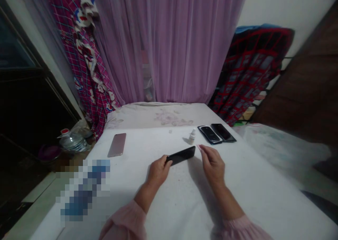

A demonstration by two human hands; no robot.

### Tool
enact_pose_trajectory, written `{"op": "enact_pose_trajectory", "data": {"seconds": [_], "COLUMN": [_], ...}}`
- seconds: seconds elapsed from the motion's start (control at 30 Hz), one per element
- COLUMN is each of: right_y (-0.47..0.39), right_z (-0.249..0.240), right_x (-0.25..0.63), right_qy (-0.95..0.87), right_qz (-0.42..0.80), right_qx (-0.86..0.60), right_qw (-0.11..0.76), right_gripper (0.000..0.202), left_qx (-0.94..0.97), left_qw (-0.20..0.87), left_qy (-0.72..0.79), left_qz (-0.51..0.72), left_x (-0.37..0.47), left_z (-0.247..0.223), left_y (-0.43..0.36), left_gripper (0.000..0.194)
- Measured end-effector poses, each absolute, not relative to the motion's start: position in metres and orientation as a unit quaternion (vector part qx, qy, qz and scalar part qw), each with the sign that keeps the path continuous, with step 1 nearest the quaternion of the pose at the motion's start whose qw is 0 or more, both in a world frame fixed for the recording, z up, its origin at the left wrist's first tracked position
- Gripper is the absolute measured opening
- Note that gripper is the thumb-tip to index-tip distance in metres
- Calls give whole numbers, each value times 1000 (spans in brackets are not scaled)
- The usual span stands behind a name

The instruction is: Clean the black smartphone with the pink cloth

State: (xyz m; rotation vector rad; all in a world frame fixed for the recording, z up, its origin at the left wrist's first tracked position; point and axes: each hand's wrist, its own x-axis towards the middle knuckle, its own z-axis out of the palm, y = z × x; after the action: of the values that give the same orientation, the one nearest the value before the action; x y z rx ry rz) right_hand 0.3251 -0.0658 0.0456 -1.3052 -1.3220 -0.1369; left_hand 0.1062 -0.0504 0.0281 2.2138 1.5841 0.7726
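Observation:
My left hand [158,169] grips a black smartphone [182,156] by its left end, holding it tilted above the white-covered table [169,204]. Close to the phone's right end, my right hand [214,164] pinches a small, thin, pale pink-white stick [199,147]; its exact kind is too small to make out. A gap shows between the stick and the phone. Just beyond the hands stands a small white spray bottle [192,136]. Further left lies a rose-gold phone [117,145], back side up.
Dark phones [224,133] and a phone with a pale rim [210,134] lie at the right back. A blurred-out bluish object [86,189] lies at the left edge. Purple curtains [179,46] hang behind the table; a water jug [72,140] stands on the left.

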Motion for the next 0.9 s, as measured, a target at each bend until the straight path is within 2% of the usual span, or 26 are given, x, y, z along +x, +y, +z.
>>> {"op": "enact_pose_trajectory", "data": {"seconds": [0.33, 0.6, 0.9], "right_y": [-51, -61, -75], "right_z": [20, 24, 38], "right_x": [314, 278, 247], "right_qy": [-640, -702, -752], "right_qz": [-90, -95, -99], "right_qx": [-569, -517, -457], "right_qw": [508, 481, 464], "right_gripper": [30, 39, 34], "left_qx": [769, 784, 810], "left_qw": [213, 192, 138], "left_qy": [503, 473, 452], "left_qz": [331, 352, 347], "left_x": [102, 102, 99], "left_z": [20, 13, 9], "left_y": [-43, -42, -40], "left_gripper": [19, 22, 24]}}
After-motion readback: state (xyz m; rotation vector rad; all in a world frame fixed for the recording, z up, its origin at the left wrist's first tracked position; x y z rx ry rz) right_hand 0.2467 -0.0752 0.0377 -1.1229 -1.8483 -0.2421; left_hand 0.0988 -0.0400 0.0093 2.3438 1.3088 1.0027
